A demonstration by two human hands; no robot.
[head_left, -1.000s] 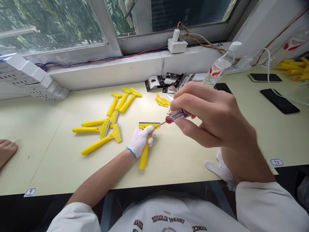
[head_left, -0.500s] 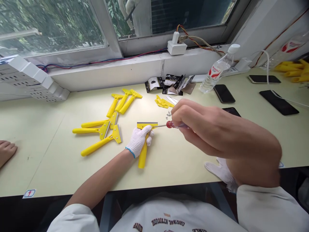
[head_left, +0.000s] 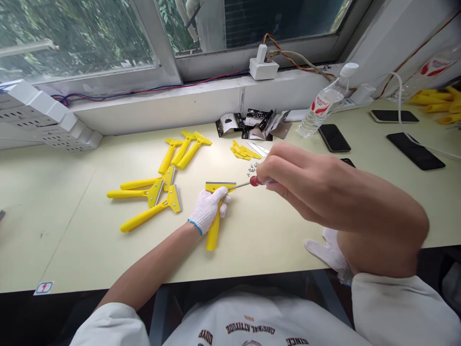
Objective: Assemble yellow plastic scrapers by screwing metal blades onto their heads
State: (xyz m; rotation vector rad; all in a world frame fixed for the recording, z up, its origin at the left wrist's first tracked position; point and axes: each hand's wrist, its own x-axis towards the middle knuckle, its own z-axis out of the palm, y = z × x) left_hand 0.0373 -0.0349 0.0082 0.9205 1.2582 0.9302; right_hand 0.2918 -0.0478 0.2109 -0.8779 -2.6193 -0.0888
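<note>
My left hand (head_left: pixel 210 207), in a white knit glove, is closed around a yellow scraper (head_left: pixel 213 233) just below its head. The scraper's blade edge faces the window and its handle points toward me. Bare and closed, my right hand (head_left: pixel 306 180) grips a screwdriver (head_left: pixel 254 181) with a red collar. The shaft runs left to the right end of the scraper's head; its tip is too small to make out. Behind the screwdriver lie small screws (head_left: pixel 252 169), loose yellow scraper parts (head_left: pixel 245 151) and thin blades (head_left: pixel 258 148).
Several yellow scrapers (head_left: pixel 149 208) lie to the left. Black-and-white packaging cards (head_left: pixel 229 124) are by the sill, near a water bottle (head_left: pixel 320 105). Phones (head_left: pixel 334 139) rest at the right. A white glove (head_left: pixel 329 250) lies under my right forearm. White boxes (head_left: pixel 46 115) stand far left.
My right hand has shifted slightly right and tilted the screwdriver, its handle end now higher relative to the tip. Another person's hand at the left edge has withdrawn almost entirely. My left hand stays on the scraper.
</note>
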